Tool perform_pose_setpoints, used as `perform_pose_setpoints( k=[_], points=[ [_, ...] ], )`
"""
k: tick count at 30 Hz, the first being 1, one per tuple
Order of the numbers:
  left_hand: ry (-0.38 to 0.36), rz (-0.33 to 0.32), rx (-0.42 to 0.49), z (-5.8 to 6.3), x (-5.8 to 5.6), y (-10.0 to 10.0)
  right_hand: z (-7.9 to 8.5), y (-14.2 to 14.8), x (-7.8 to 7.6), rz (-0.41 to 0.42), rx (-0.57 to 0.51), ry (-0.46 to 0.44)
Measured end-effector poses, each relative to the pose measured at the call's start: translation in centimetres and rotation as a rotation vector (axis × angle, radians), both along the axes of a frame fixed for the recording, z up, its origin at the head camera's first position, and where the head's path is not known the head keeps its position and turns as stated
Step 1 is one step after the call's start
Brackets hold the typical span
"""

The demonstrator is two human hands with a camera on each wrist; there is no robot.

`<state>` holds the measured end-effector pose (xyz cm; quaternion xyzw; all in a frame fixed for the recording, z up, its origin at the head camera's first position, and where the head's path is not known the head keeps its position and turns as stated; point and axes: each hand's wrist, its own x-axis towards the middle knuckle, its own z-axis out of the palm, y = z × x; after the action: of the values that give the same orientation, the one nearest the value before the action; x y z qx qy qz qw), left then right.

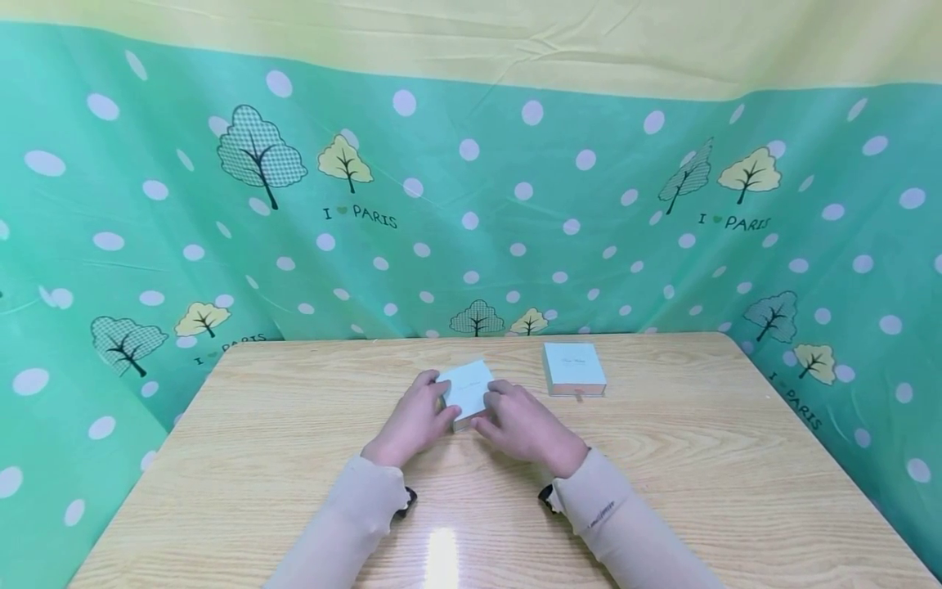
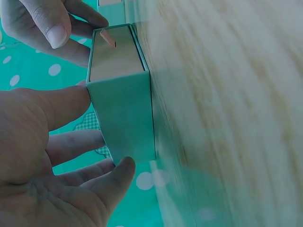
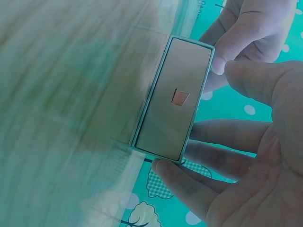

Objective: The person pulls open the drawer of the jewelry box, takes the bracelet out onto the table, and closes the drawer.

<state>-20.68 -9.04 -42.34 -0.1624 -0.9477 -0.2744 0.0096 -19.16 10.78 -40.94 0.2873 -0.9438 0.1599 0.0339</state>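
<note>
A small light-blue drawer box [image 1: 467,386] with faint lettering on its lid lies turned at an angle on the table. My left hand [image 1: 416,415] holds its left side, the thumb at the near corner and the fingers along the side and far corner. From the right, my right hand [image 1: 521,420] grips the opposite side, fingertips over the top edge and thumb low by the near corner. In the right wrist view, a short ribbon tab [image 3: 180,98] sticks out of the pinkish drawer front [image 3: 165,127], and the drawer sits flush in its sleeve.
A second similar light-blue box [image 1: 574,363] stands behind and right of my right hand, its ribbon tab facing me. The wooden table [image 1: 294,458] ends at a green dotted curtain [image 1: 471,188] at the back and sides.
</note>
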Motion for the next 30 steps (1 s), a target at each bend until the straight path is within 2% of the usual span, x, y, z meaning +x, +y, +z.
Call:
perform_pose_setpoints(
  k=[4, 11, 18, 23, 30],
  points=[
    [-0.013, 0.008, 0.001, -0.07, 0.13, -0.02, -0.11, -0.06, 0.03, 0.009, -0.004, 0.011],
    [0.005, 0.004, -0.004, -0.08, 0.28, -0.23, -0.18, -0.24, 0.08, 0.020, -0.004, 0.037],
    [-0.003, 0.014, 0.018, 0.01, 0.47, -0.53, -0.06, -0.36, 0.11, 0.026, -0.007, 0.016],
    [0.008, 0.032, 0.032, -0.04, 0.39, -0.73, 0.18, -0.13, 0.14, -0.041, -0.046, -0.028],
    [0.013, 0.058, 0.072, -0.08, -0.15, -0.86, 0.44, -0.08, 0.12, -0.155, -0.117, -0.022]
  ],
)
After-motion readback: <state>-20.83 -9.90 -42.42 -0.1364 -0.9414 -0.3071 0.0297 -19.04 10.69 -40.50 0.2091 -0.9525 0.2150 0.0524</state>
